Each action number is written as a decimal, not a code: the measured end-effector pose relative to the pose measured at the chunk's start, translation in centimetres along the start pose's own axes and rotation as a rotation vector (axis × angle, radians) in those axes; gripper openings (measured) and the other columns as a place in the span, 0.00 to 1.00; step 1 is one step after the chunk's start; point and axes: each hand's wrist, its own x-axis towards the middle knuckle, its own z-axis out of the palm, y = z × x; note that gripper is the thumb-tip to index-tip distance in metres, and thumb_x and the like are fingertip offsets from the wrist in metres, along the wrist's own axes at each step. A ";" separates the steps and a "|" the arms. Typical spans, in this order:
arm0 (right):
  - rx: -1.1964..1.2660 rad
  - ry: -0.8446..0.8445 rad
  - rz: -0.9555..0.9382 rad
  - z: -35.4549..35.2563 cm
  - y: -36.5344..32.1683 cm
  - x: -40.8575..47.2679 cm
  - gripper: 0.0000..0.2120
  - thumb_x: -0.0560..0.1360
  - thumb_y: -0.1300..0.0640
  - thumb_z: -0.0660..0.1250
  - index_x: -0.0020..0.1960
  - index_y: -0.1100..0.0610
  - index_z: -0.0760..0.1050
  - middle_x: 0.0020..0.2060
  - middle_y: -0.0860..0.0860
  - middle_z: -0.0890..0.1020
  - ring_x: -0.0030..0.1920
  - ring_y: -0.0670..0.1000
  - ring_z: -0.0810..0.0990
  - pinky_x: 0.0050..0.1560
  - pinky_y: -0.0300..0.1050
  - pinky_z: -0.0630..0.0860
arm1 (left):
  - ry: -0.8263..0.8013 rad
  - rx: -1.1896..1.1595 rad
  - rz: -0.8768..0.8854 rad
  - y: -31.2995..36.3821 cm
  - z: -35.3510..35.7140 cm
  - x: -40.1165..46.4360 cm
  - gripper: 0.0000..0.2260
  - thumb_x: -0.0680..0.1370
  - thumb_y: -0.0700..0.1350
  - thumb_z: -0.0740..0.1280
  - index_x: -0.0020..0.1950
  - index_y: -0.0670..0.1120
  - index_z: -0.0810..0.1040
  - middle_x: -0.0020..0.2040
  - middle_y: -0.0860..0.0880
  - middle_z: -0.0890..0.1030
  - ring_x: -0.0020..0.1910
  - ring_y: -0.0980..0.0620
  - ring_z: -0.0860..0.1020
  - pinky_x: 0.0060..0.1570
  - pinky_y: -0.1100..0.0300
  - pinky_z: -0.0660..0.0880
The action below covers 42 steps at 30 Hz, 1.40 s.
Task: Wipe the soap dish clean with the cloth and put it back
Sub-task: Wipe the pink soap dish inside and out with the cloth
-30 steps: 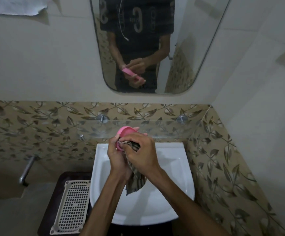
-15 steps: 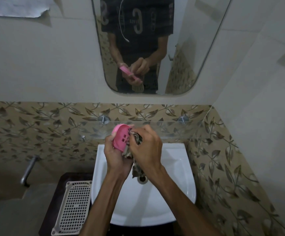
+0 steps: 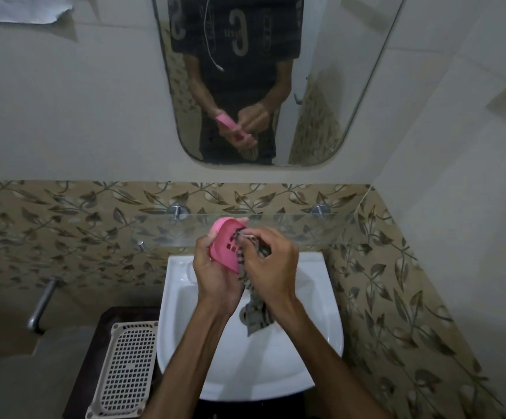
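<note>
L hand [image 3: 215,275] grips the pink soap dish [image 3: 226,244] by its lower edge, thumb on the left rim, dish tilted up on edge w/ slotted face toward the camera, held over the white sink [image 3: 182,300] just in front of the glass shelf [image 3: 306,229]. R hand [image 3: 271,264] pinches the striped cloth [image 3: 256,313] against the dish's right side, fingers curled round the fabric; rest of the cloth hangs down over the basin.

Judgement: mid-wipe, put-back not started.

Risks:
- Dish held at one edge only, so R-hand rubbing force could lever it out of the L grip and drop it into the sink.
- Cloth could snag in the drain slots and yank the dish.
- Glass shelf is very near; a knuckle or the dish rim could knock it during strokes or put-back.
- Dangling cloth tail may drag in the basin, pick up water and re-smear the dish.
</note>
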 end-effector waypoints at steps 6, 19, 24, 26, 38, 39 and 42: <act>-0.089 -0.033 -0.351 0.9 -1.2 1.3 0.12 0.70 0.68 0.71 0.51 0.57 0.86 0.48 0.51 0.86 0.46 0.52 0.85 0.46 0.43 0.81 | 0.020 -0.035 -0.036 -0.4 -0.1 0.4 0.21 0.80 0.54 0.61 0.59 0.41 0.84 0.59 0.40 0.82 0.58 0.45 0.81 0.61 0.56 0.76; -0.328 -0.314 0.173 -1.0 0.9 0.5 0.03 0.76 0.56 0.73 0.44 0.53 0.84 0.40 0.46 0.84 0.39 0.45 0.81 0.40 0.43 0.81 | 0.029 0.049 0.081 0.7 -0.4 0.5 0.29 0.79 0.54 0.57 0.69 0.33 0.73 0.58 0.30 0.78 0.56 0.34 0.77 0.57 0.44 0.73; 0.040 -0.276 0.161 -0.5 0.2 -1.1 0.08 0.72 0.63 0.77 0.48 0.53 0.88 0.44 0.44 0.88 0.45 0.39 0.85 0.49 0.33 0.81 | 0.003 0.033 0.048 0.5 -0.7 1.1 0.28 0.80 0.54 0.54 0.69 0.34 0.74 0.61 0.28 0.77 0.62 0.28 0.76 0.67 0.35 0.69; 0.101 -0.235 0.067 0.1 -0.7 -1.0 0.10 0.71 0.66 0.76 0.49 0.53 0.88 0.44 0.46 0.89 0.47 0.40 0.85 0.53 0.34 0.81 | -0.003 0.002 -0.016 0.1 -0.4 0.8 0.30 0.79 0.55 0.54 0.70 0.34 0.73 0.63 0.29 0.75 0.63 0.30 0.74 0.69 0.37 0.68; -0.293 -0.164 -0.021 1.3 0.7 -1.1 0.06 0.77 0.60 0.70 0.52 0.53 0.84 0.48 0.48 0.83 0.43 0.48 0.79 0.42 0.43 0.77 | 0.064 0.015 -0.026 0.2 -2.1 0.0 0.27 0.82 0.56 0.57 0.68 0.38 0.78 0.55 0.39 0.82 0.55 0.43 0.80 0.57 0.48 0.74; -0.296 -0.209 0.023 0.8 1.3 -1.5 0.06 0.77 0.60 0.71 0.52 0.53 0.84 0.47 0.48 0.83 0.43 0.47 0.78 0.43 0.43 0.76 | 0.062 0.039 -0.023 0.4 -2.3 0.2 0.27 0.82 0.56 0.56 0.68 0.37 0.78 0.54 0.38 0.82 0.55 0.41 0.79 0.58 0.46 0.73; -0.238 -0.247 0.123 -0.5 2.6 -2.0 0.05 0.76 0.59 0.73 0.50 0.52 0.85 0.47 0.46 0.85 0.45 0.44 0.81 0.46 0.39 0.78 | 0.082 0.039 -0.058 0.2 -2.3 -0.1 0.26 0.81 0.55 0.60 0.68 0.37 0.77 0.54 0.37 0.82 0.57 0.39 0.77 0.59 0.44 0.73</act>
